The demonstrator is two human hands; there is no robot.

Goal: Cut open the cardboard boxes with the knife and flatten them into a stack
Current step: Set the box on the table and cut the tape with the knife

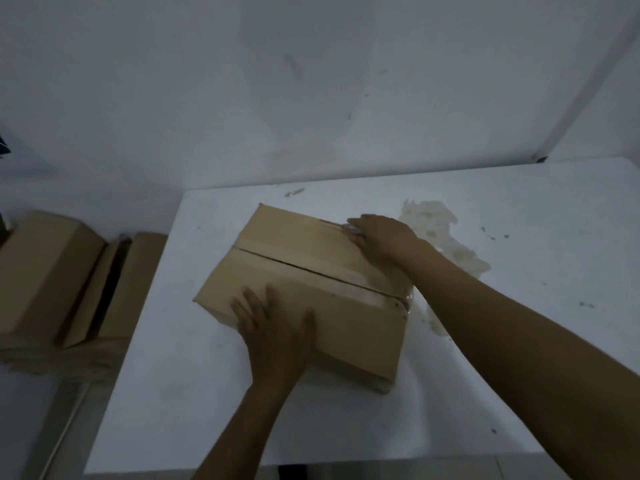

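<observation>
Two hands lie open on the cardboard box [294, 244] in the middle of the tabletop [166, 375]: the left hand [273, 327] flat, fingers spread, on its near corner, the right hand [377, 237] straight-fingered on its taped far side. More boxes [45, 271] stand on the floor, left.

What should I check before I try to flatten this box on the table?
Top seam slit: ok, a dark gap runs across the box.
Box steadied: ok, left hand lies flat on its near side, right hand at its far edge.
Knife out of hands: ok; a small object at the far edge of the table may be it.
Bottom seam cut: cannot tell, hidden.
Space beside it: not ok, a crumpled whitish clump lies at its right.
</observation>
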